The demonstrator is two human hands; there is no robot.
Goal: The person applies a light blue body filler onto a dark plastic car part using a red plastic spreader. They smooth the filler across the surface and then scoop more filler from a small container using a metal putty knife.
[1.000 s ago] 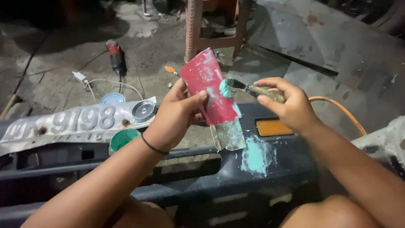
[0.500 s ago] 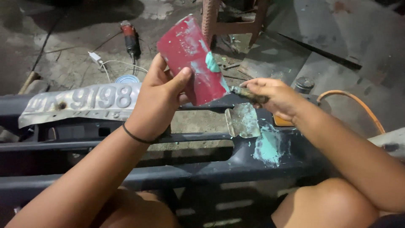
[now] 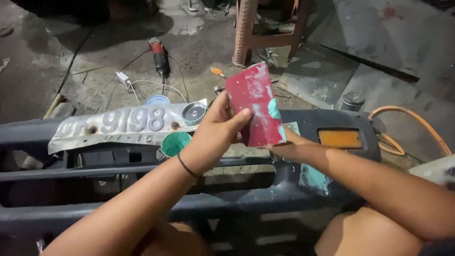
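Two hands meet at one red card: the left hand [image 3: 215, 135] pinches the red mixing card [image 3: 252, 105] with thumb across its near face and fingers [image 3: 219, 102] behind its left edge, holding it upright over the dark car bumper [image 3: 156, 213]. Its long axis runs from about 6 o'clock up to 12 o'clock, tilted a touch toward 11. A dab of teal filler [image 3: 273, 109] sits on the card's right edge, at 3 o'clock from the left thumb.

The right hand [image 3: 291, 147] lies just below and behind the card's lower right corner, at roughly 5 o'clock from the dab. Its fingers are mostly hidden by the card, so I cannot tell whether they are closed on anything. Of the two, the right hand is the nearer to the filler; the dab lies up and slightly left of it, toward 11 o'clock.

On the bumper, a teal smear [image 3: 313, 178] shows at 5 o'clock from the card, below the orange marker lamp [image 3: 340, 138]. A small tub of teal paste [image 3: 175, 143] rests at 8 o'clock from the card, beside a bent number plate [image 3: 128, 124].
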